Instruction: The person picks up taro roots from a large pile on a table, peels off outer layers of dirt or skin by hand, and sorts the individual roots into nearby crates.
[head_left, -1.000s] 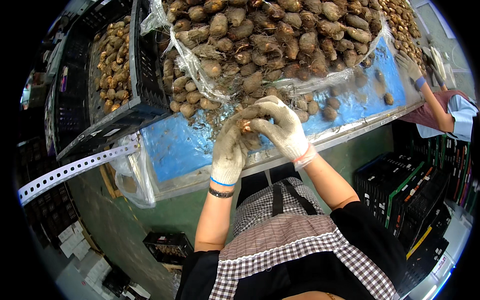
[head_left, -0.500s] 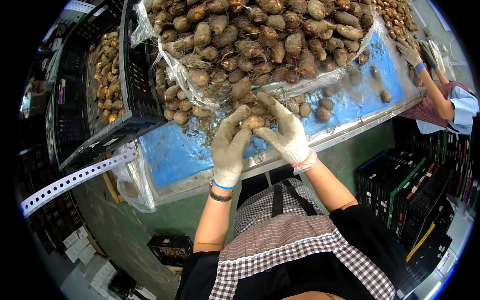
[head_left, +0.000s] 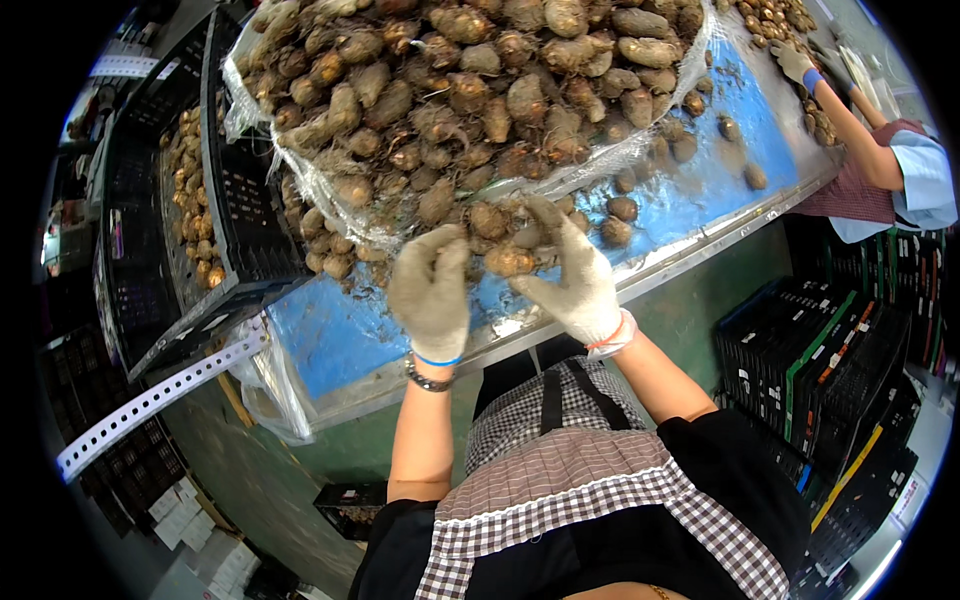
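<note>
Small brown taro corms with hairy roots lie in a big heap (head_left: 470, 100) on a clear plastic sheet (head_left: 345, 215). At the heap's near edge, my gloved right hand (head_left: 575, 275) has closed its thumb and fingers on a taro corm (head_left: 510, 261). Just left of that corm is my gloved left hand (head_left: 430, 290), apart from it, with fingers curled in. Whatever those fingers hold, if anything, is hidden. Another rounder corm (head_left: 488, 220) sits beyond and between the hands. Both gloves are pale and soiled.
Blue sheeting (head_left: 335, 335) covers the metal-edged table, with loose corms (head_left: 617, 232) and dirt on it. A black crate (head_left: 255, 215) holding corms stands at left. Stacked black crates (head_left: 775, 350) rise at right. A co-worker's gloved hand (head_left: 795, 65) touches corms at far right.
My hands have drawn apart; the left has moved left and off the corm, which stays with the right. The view has shifted, so the heap appears further left and higher.
</note>
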